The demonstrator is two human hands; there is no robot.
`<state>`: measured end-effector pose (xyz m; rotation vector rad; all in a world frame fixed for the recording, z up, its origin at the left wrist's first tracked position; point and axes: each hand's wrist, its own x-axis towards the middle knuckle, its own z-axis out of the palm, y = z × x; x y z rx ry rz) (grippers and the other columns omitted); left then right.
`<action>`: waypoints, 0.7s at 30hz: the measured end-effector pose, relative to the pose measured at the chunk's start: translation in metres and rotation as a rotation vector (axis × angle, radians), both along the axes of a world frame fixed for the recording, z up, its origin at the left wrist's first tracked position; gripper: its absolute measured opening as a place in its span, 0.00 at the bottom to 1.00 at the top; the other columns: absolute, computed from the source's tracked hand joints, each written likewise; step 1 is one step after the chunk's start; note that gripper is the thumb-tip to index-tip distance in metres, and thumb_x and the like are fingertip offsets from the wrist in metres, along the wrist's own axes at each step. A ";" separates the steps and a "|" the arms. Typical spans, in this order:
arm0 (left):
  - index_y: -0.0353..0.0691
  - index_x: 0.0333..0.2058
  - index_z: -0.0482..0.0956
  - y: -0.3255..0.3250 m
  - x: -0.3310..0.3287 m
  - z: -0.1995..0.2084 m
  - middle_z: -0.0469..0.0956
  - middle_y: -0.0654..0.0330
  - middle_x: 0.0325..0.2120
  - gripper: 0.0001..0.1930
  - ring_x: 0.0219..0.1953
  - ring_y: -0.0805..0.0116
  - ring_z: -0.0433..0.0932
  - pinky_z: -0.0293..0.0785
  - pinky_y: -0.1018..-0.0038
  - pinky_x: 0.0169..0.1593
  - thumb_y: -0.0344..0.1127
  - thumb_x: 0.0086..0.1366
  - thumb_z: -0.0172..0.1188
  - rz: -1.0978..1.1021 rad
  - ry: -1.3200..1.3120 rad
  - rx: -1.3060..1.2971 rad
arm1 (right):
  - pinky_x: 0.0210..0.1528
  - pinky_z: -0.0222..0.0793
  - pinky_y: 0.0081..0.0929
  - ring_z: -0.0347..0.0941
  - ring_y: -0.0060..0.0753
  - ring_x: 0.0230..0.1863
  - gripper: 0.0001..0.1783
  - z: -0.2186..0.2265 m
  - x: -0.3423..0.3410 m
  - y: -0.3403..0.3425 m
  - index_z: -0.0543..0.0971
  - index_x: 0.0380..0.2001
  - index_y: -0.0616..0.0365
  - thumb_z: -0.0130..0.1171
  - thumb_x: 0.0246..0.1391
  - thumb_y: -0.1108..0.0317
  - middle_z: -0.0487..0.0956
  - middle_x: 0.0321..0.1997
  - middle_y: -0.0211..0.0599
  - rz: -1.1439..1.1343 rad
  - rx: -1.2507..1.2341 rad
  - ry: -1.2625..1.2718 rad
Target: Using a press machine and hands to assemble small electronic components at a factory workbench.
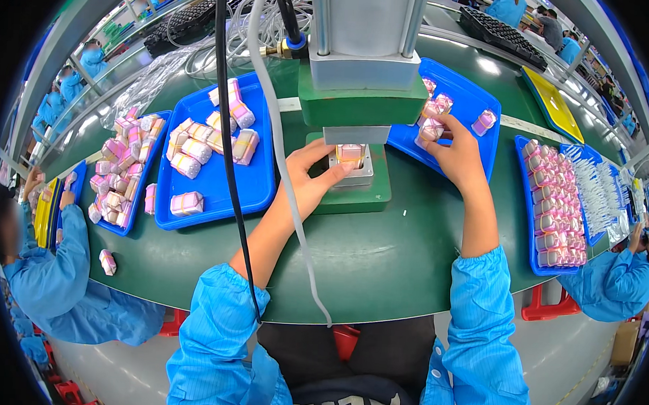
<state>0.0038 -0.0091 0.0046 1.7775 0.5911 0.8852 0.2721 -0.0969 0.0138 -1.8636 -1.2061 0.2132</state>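
In front of me stands a press with a green-and-metal head (365,96) above a metal fixture (358,178) on a green base. A small pink-and-white block with a yellow band (351,154) sits in the fixture under the head. My left hand (312,179) reaches in from the left, thumb and forefinger closed at the block's near-left side. Over the blue tray (478,162) on the right, my right hand (457,154) pinches a similar pink-and-white block (431,129) beside several others. Its fingers partly cover that block.
Left of the press, one blue tray (226,216) holds several blocks; beyond it another tray (124,226) is heaped with them. A loose block (107,262) lies near the table edge. At right are a tray of rowed blocks (552,205) and a yellow tray (553,104). Cables (271,106) hang before me. Co-workers sit either side.
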 end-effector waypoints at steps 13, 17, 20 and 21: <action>0.35 0.45 0.83 0.004 0.000 -0.005 0.80 0.53 0.47 0.18 0.51 0.58 0.77 0.66 0.65 0.60 0.40 0.61 0.65 -0.048 0.010 -0.013 | 0.50 0.78 0.33 0.78 0.37 0.52 0.30 0.013 -0.016 0.001 0.75 0.54 0.65 0.71 0.47 0.69 0.80 0.49 0.47 0.023 0.132 0.146; 0.34 0.46 0.82 0.000 0.001 0.000 0.80 0.53 0.48 0.19 0.51 0.58 0.77 0.65 0.64 0.60 0.41 0.61 0.65 0.015 0.007 0.016 | 0.50 0.78 0.33 0.78 0.36 0.52 0.31 0.015 -0.020 0.002 0.74 0.55 0.65 0.71 0.48 0.69 0.80 0.49 0.48 0.053 0.149 0.200; 0.34 0.48 0.81 0.003 0.003 -0.003 0.79 0.54 0.49 0.20 0.51 0.60 0.77 0.65 0.66 0.61 0.41 0.62 0.65 -0.004 -0.042 0.032 | 0.51 0.76 0.31 0.77 0.36 0.52 0.31 0.016 -0.022 0.002 0.74 0.56 0.66 0.70 0.48 0.70 0.80 0.48 0.46 0.047 0.194 0.244; 0.34 0.49 0.80 0.002 0.003 -0.002 0.79 0.55 0.49 0.20 0.51 0.61 0.78 0.66 0.66 0.60 0.40 0.63 0.64 0.009 -0.070 -0.025 | 0.52 0.75 0.30 0.77 0.35 0.52 0.30 0.015 -0.022 0.003 0.74 0.56 0.66 0.70 0.49 0.70 0.80 0.48 0.46 0.097 0.222 0.315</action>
